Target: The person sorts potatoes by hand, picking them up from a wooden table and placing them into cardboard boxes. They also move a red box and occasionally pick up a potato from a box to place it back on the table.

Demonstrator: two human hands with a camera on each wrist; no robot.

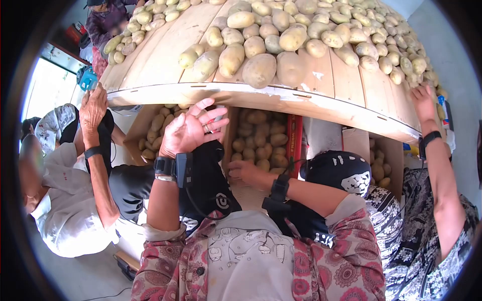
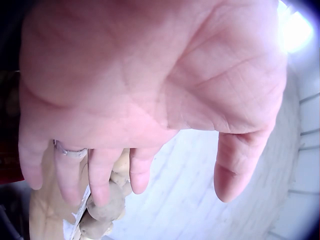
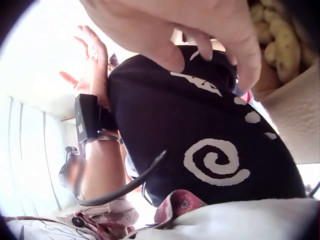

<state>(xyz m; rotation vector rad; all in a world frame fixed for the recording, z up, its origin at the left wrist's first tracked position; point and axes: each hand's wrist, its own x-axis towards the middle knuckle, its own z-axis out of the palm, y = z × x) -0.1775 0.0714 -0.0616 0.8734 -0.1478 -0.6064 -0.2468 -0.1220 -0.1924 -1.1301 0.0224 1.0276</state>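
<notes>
My left hand (image 1: 191, 131) is raised just in front of the wooden table's edge, palm up and fingers spread. In the left wrist view its bare palm (image 2: 150, 90) fills the upper part, a ring on one finger, nothing held. Lower down, my right hand (image 1: 248, 174) is at the near side of a box of potatoes (image 1: 258, 145), below the table edge. The right wrist view shows its fingers (image 3: 247, 67) hanging loosely bent over a black trouser leg (image 3: 160, 125), with no potato in them. Potatoes (image 3: 282, 45) lie beside that hand.
Many potatoes (image 1: 258, 71) cover the wooden table (image 1: 155, 70). More potatoes fill a box at left (image 1: 155, 128) and another at right (image 1: 380, 168). One person sits on each side, each with a hand (image 1: 93, 108) at the table edge; another person (image 1: 103, 25) is across it.
</notes>
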